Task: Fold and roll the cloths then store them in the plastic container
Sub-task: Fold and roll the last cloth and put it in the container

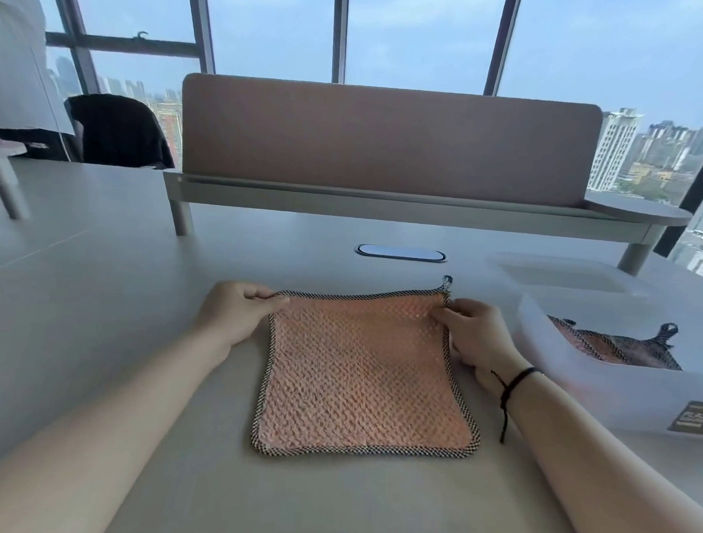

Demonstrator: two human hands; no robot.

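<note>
Fold step, at its start. Pink cloth (364, 370) lies flat on surface (101, 297), centre-near. Left hand (236, 310) grip pinching far-left corner, right hand (475, 334) grip pinching far-right corner. Plastic container (617, 379) at right holds another cloth (618, 347). Likely next: bring far edge to near edge, corners aligned.

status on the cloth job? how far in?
Done: nothing clearly; the cloths in the container look loose, not rolled. In hand: left hand and right hand pinch the far corners of the pink cloth, flat and unfolded on the table. Left: fold, roll, store it.
</note>
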